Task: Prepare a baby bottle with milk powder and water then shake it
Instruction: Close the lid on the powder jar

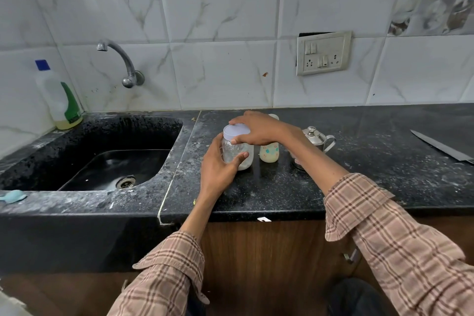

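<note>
A clear plastic jar [237, 152] with white powder at the bottom stands on the black counter [282, 187]. My left hand [218, 169] wraps around its body. My right hand [259, 128] rests on top, fingers gripping its white lid [236, 131]. Just right of the jar stands a baby bottle [269, 152] with a printed pattern and milky liquid inside; its top is hidden behind my right hand. A small steel kettle [316, 138] stands behind my right forearm.
A black sink [107, 167] lies to the left, with a wall tap [123, 61] above it and a dish-soap bottle [60, 97] in the corner. A large knife [443, 147] lies at the far right. A light blue scoop [12, 196] sits on the sink's front rim.
</note>
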